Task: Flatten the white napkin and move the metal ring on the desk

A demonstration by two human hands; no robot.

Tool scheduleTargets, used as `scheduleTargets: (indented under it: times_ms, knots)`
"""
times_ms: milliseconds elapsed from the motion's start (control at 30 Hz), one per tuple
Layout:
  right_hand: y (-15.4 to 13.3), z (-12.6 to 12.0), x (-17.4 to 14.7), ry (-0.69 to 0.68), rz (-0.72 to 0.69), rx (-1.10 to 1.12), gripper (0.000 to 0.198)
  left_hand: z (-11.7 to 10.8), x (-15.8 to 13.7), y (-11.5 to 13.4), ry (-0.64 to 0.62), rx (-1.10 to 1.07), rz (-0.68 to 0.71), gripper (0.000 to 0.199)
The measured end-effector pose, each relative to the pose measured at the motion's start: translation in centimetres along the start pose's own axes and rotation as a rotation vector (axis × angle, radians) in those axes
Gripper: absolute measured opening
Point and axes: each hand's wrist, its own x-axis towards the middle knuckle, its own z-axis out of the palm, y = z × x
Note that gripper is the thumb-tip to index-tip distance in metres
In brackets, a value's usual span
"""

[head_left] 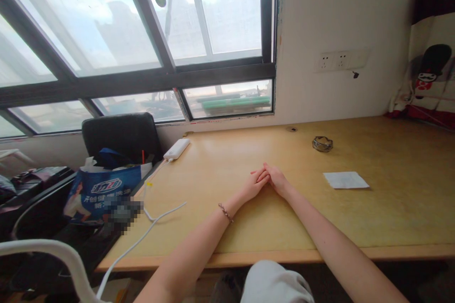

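My left hand [254, 183] and right hand [276, 181] flat on tabletop [391, 218], fingers [263, 173] overlapping, holding nothing. Paper slip [345, 180] right of fingers, ashtray [322, 144] beyond.

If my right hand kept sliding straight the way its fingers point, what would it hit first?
The right hand points left and slightly away, and its fingertips already touch the left hand, so that comes first. Beyond it lies bare desk, then probably the white power bank, though depth is unclear.

Left hand [253, 184] and right hand [276, 180] lie flat, palms down, on the wooden desk [391, 218], mid-scene. Fingertips overlap and touch. Both empty. Beaded bracelet [225, 212] on left wrist.
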Motion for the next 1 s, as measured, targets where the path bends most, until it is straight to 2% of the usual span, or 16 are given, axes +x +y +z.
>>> scheduleTargets:
  times_ms: [300,533,1000]
  knots:
    - [-0.05,0.0,-0.07,0.016,-0.006,-0.046,0.049,0.03,-0.2,0.8,-0.003,-0.013,-0.007,0.042]
    - [0.49,-0.1,-0.03,0.042,-0.056,-0.051,0.049,0.01,-0.3,0.35,-0.025,0.014,0.001,0.043]
    - [0.39,0.22,-0.1,0.082,-0.055,-0.1,0.05,-0.06,-0.36,0.53,-0.021,-0.019,-0.009,0.042]
